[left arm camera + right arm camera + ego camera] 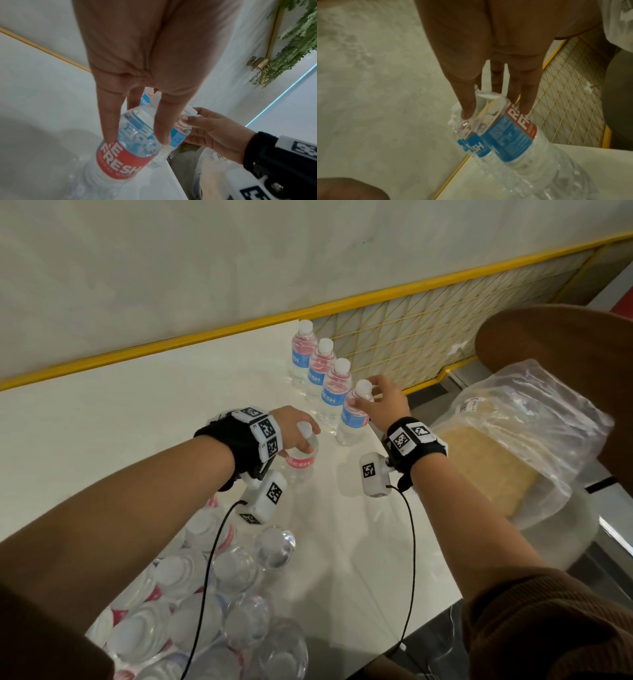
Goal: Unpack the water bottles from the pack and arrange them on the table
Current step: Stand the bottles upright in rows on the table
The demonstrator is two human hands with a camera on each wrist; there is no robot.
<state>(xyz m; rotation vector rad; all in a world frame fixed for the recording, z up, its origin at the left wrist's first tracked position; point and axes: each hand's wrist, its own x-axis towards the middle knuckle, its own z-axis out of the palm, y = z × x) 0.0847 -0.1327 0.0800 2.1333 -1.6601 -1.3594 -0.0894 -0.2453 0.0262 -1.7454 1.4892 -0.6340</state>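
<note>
A row of three labelled water bottles point(320, 368) stands along the right edge of the white table point(137, 405). My right hand point(380, 402) grips a fourth bottle point(352, 416) by its neck at the near end of that row, its base on the table. My left hand point(294, 433) grips another bottle point(301, 460) from above, near its cap; the red and blue label point(123, 159) shows below my fingers. The opened pack of bottles point(205, 594) lies at the near left, partly under my left forearm.
A chair at the right carries a clear plastic bag point(513, 446) with a tan package inside. A yellow-framed mesh panel point(445, 337) runs behind the table's far right edge, and a pale wall point(239, 251) stands behind it.
</note>
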